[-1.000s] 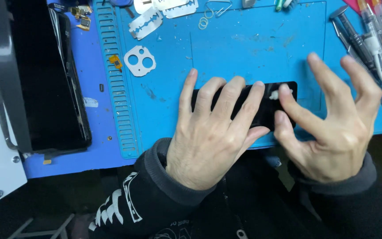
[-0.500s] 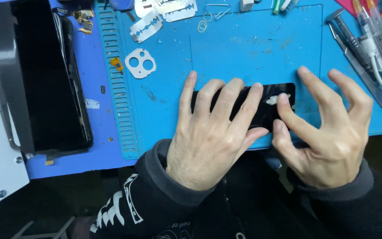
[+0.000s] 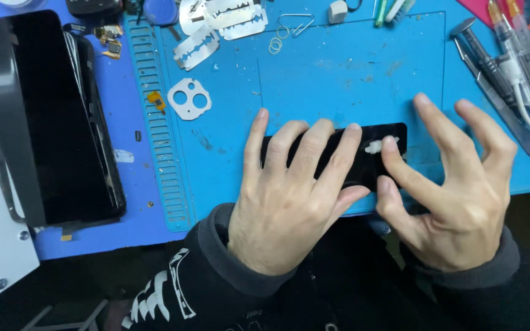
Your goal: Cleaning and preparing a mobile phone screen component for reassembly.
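At the far left a dark phone screen (image 3: 56,116) lies face up, partly on the blue mat (image 3: 338,79), with a grey strip (image 3: 4,122) along its left edge. Right of it, on the mat, sits a small white camera frame (image 3: 189,98) with two round holes, and above that lie several razor blades (image 3: 225,15) and a wire clip (image 3: 295,23).

The left hand (image 3: 289,196) lies flat, palm down, fingers spread and pressed on a black panel (image 3: 363,153) at the mat's near edge (the hand covers most of the panel's left part, so it holds it down rather than gripping it). The panel lies flat, long side running left to right. Near its right end sits a small white lump (image 3: 376,146).

The right hand (image 3: 455,196) is open with fingers fanned; its index fingertip touches the panel just beside the white lump, and its thumb rests at the panel's near edge. The other fingers stand off above the mat.

At the far right lie tweezers (image 3: 498,101), a screwdriver (image 3: 476,40) and syringes (image 3: 522,55), well apart from the hands.
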